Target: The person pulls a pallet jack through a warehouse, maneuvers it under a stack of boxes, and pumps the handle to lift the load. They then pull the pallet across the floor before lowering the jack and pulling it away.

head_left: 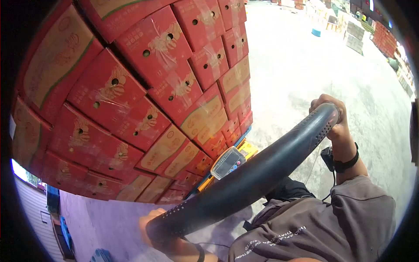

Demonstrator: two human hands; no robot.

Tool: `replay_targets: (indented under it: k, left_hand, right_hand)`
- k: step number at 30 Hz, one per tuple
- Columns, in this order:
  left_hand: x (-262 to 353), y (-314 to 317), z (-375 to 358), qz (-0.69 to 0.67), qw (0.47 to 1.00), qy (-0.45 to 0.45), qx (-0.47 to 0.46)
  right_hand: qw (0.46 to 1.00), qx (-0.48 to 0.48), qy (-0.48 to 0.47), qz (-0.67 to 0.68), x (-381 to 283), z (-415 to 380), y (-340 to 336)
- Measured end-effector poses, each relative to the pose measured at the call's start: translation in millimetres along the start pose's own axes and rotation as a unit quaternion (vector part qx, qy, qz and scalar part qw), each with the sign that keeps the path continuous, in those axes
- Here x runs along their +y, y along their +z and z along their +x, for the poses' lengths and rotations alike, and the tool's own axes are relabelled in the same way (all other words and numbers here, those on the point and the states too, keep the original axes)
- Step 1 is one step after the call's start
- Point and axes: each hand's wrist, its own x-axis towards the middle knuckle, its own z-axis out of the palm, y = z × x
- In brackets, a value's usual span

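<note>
A thick, curved black handlebar point(244, 174), with rows of small holes near both ends, slants across the view in front of my body. My left hand point(152, 225) is closed round its lower left end, slightly blurred. At the upper right end, my right hand point(334, 113) wraps round the bar with its fingers folded over. Just beyond the bar sits a yellow-framed display unit point(228, 162) with a grey screen and small buttons, which looks like a pallet truck scale. Behind it rises a tall stack of red cartons point(166, 83) with round holes and clear tape.
Pale concrete floor point(297, 56) stretches to the right of the stack. Farther off are a blue tub point(316, 32), grey stacked blocks point(354, 37) and more red stacks point(385, 37). A corrugated wall point(30, 214) and blue objects point(64, 231) lie at lower left.
</note>
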Motion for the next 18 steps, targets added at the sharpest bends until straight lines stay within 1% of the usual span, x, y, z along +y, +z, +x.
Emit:
replay_targets:
  k: [1,3,4,6,8,9,12,13,15,17,18]
  left_hand:
    - [-1,9,0,0.002,1.000,0.016,0.002]
    - [1,12,0,0.021,0.999,0.029,-0.025]
    - [0,4,2,0.039,0.997,0.024,-0.055]
    - [6,7,5,0.089,0.993,0.030,-0.065]
    - [11,14,3,0.158,0.986,0.049,-0.027]
    - [3,2,4,0.135,0.990,0.011,-0.041]
    - [3,2,1,0.252,0.963,0.083,-0.037]
    - [8,11,3,0.164,0.978,0.107,-0.067]
    - [13,16,5,0.166,0.974,0.126,-0.092]
    - [17,23,9,0.170,0.976,0.106,-0.081]
    - [21,27,6,0.174,0.980,0.073,-0.057]
  right_hand:
    - [1.000,-0.005,0.002,0.028,1,1,2]
    - [0.996,-0.013,0.009,0.083,0,-2,1]
    - [0.998,-0.008,0.017,0.062,0,-3,0]
    - [0.999,0.001,0.026,0.019,-1,-1,-1]
    - [1.000,0.002,0.018,0.023,-5,-1,2]
    - [1.000,0.001,0.015,0.017,-2,0,1]
    - [1.000,0.016,-0.001,0.005,-1,-6,2]
    - [1.000,0.023,-0.005,0.002,1,-7,2]
    - [1.000,0.022,0.003,-0.010,1,-6,1]
    - [1.000,0.020,0.007,-0.008,6,-1,0]
    - [1.000,0.020,0.011,-0.007,5,-2,0]
